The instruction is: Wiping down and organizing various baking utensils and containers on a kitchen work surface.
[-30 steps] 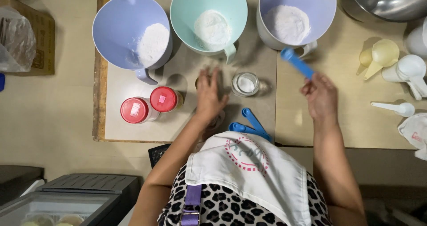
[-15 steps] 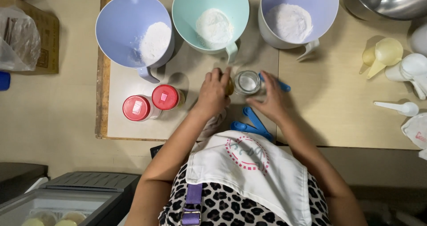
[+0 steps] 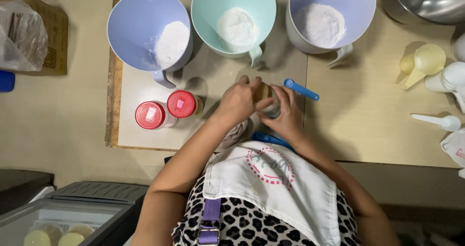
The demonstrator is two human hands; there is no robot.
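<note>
Left hand (image 3: 238, 100) and right hand (image 3: 286, 113) both wrap a small jar (image 3: 269, 102) on the table (image 3: 368, 115); blue scoop (image 3: 301, 89) just beside.

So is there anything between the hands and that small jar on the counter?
Nothing visible: the left hand and the right hand both touch the small jar, one on each side, with the blue spoon beside it.

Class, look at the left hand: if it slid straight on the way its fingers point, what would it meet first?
Probably the mint-green jug; the left hand points up-right toward its handle, though depth is unclear.
</note>
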